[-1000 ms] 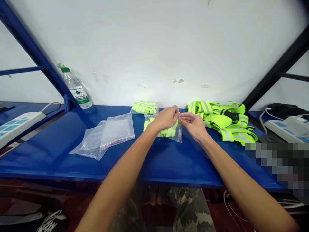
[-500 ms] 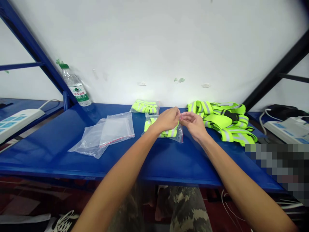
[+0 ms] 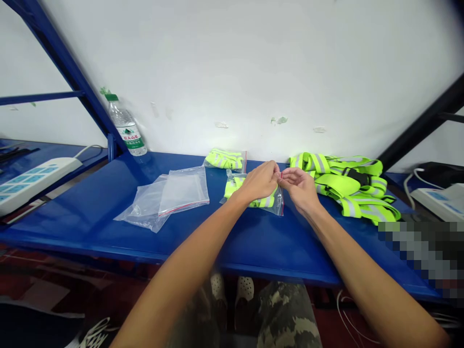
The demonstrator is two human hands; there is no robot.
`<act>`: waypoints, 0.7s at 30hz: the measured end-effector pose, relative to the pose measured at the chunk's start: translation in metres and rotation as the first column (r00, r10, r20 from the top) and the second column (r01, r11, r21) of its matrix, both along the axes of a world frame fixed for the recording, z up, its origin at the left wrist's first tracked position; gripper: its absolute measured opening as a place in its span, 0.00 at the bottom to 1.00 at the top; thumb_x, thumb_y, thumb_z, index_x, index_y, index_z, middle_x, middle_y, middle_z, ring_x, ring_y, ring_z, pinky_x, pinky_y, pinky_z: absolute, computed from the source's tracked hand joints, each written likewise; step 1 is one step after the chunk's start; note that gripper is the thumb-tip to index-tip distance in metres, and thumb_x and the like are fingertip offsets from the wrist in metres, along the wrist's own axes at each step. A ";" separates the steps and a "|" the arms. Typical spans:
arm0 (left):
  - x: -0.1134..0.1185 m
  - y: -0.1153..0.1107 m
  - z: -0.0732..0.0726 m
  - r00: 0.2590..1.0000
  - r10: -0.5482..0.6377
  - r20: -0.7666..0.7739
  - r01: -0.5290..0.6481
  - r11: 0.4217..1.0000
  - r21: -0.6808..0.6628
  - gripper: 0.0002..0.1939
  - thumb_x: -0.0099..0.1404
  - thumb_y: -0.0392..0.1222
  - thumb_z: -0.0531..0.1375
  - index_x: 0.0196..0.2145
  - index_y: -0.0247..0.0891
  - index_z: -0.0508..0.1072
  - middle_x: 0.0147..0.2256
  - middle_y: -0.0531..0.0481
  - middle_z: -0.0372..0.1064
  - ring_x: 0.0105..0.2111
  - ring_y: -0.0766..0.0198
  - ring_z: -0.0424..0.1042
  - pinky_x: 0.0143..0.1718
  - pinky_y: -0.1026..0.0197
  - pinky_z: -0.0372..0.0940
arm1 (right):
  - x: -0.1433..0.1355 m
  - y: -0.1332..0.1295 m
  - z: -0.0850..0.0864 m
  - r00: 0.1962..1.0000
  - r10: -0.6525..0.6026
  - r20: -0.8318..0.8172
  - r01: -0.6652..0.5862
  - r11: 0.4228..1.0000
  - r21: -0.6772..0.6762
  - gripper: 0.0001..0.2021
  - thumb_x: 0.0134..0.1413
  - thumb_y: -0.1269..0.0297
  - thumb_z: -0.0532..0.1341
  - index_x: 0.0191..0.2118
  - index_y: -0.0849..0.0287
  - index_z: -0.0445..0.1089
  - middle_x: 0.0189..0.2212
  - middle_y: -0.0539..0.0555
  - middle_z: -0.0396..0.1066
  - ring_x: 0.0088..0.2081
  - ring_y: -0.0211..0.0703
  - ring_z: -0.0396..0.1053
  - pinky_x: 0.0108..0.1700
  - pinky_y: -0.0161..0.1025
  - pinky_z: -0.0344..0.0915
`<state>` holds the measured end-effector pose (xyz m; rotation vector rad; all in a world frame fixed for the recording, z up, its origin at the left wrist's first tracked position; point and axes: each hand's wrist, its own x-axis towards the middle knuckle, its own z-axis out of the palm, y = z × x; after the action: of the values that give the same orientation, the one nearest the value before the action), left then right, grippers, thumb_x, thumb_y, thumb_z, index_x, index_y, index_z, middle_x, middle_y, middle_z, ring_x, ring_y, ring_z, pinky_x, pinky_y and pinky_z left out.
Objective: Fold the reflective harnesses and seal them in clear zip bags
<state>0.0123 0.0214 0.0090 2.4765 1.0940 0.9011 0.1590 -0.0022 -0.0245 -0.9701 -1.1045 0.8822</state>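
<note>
A clear zip bag with a red seal line lies on the blue table, a folded neon-yellow reflective strap inside it. My left hand reaches over the bag, its fingers closed on the seal edge. Beside it my right hand pinches the same red seal near its far corner, fingertips almost meeting those of the left. Behind, another filled zip bag rests by the wall. To the right lies a loose heap of neon-yellow reflective straps with a black buckle.
Flat unfilled zip bags lie left of my hands. A water bottle leans at the back left corner. White power strips sit on both sides. Blue frame bars rise at the table ends.
The whole view has shifted slightly, so things appear further right. Both hands keep their pinch at the bag's red seal with little visible movement.
</note>
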 end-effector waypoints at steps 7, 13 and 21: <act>-0.003 0.002 -0.002 1.000 -0.003 -0.018 0.004 1.000 0.009 0.08 0.69 0.38 0.47 0.39 0.39 0.65 0.40 0.47 0.71 0.41 0.59 0.70 0.42 0.57 0.64 | 0.000 -0.001 -0.001 1.000 -0.015 -0.009 0.015 1.000 -0.002 0.25 0.29 0.58 0.76 0.36 0.57 0.68 0.29 0.49 0.72 0.31 0.36 0.70 0.36 0.35 0.68; 0.002 0.000 -0.007 1.000 -0.011 -0.024 0.012 0.999 0.043 0.08 0.70 0.41 0.47 0.38 0.39 0.64 0.38 0.47 0.71 0.38 0.58 0.70 0.39 0.57 0.64 | 0.004 0.001 0.000 0.999 -0.002 0.046 0.000 0.999 0.033 0.23 0.32 0.58 0.76 0.36 0.56 0.67 0.28 0.49 0.72 0.30 0.36 0.70 0.37 0.36 0.68; 0.001 0.005 -0.006 1.000 0.019 0.008 -0.020 0.998 0.066 0.08 0.71 0.41 0.48 0.38 0.39 0.65 0.39 0.45 0.72 0.39 0.57 0.71 0.42 0.56 0.64 | 0.011 -0.006 0.000 0.987 0.153 0.044 -0.145 0.979 -0.142 0.25 0.32 0.58 0.75 0.39 0.57 0.69 0.25 0.48 0.72 0.27 0.36 0.69 0.33 0.36 0.66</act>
<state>0.0136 0.0260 0.0034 2.5171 1.1047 0.9665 0.1697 -0.0087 -0.0243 -1.0406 -1.1862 1.0715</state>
